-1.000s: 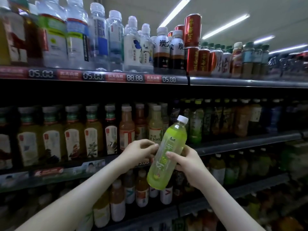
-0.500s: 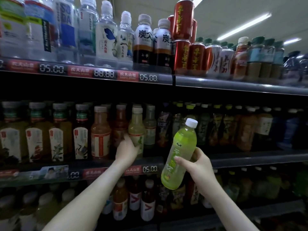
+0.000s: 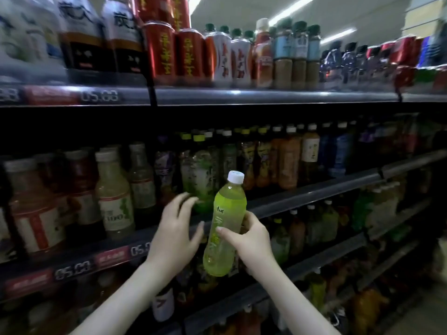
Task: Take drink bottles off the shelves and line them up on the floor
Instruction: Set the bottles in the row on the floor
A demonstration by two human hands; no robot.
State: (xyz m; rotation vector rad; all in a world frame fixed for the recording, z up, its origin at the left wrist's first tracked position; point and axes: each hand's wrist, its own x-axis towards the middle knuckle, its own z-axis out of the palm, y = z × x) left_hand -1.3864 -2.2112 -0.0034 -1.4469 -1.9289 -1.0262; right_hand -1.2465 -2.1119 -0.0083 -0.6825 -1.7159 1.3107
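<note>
We are gathering bottles: right hand (image 3: pixel 251 240) clamping green bottle (image 3: pixel 226 226); left hand (image 3: pixel 174 230), fingers (image 3: pixel 180 203) spread, hovering, should grasp shelf bottle (image 3: pixel 199 175) at one o'clock.

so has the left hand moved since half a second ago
Yes. The left hand has gone right along the middle shelf, from the pale yellow bottle toward a green-labelled bottle.

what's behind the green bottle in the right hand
Behind the green bottle, gripped by the right hand, run the shelf rail and dark lower-shelf bottles. Whatever it covers directly cannot be seen.
</note>
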